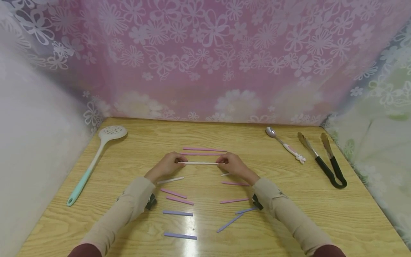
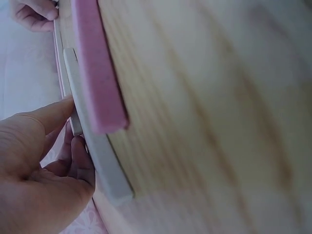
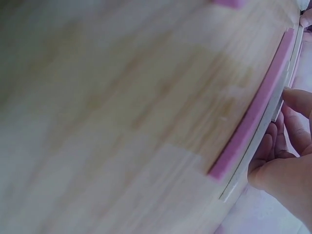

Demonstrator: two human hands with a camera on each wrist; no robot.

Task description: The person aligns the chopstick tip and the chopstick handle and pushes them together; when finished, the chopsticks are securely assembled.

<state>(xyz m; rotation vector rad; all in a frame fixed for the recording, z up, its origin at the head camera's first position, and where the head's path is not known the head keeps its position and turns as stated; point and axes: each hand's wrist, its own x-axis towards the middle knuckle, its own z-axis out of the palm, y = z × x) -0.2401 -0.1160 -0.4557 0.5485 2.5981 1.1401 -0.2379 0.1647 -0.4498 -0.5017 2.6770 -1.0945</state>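
Observation:
In the head view, a thin white stick [image 1: 201, 163] runs level between my two hands. My left hand [image 1: 168, 164] pinches its left end between thumb and fingers, and my right hand [image 1: 236, 165] pinches the right end the same way. Just beyond it, two long pink sticks [image 1: 204, 154] lie roughly parallel on the table. Nearer than my left hand is a shorter white stick [image 1: 171, 180]; another white stick [image 1: 226, 174] shows partly beneath my right hand. Both wrist views show fingertips close to the tabletop, with a pink stick [image 2: 100, 68] nearer the camera.
Several pink and purple sticks [image 1: 178, 213] lie in two loose groups between my forearms on the wooden table [image 1: 205, 246]. A slotted skimmer [image 1: 93, 160] lies at left. At right are a spoon [image 1: 282, 142] with a rabbit handle and black-handled tongs [image 1: 327, 167]. A flowered curtain [image 1: 205, 71] hangs behind.

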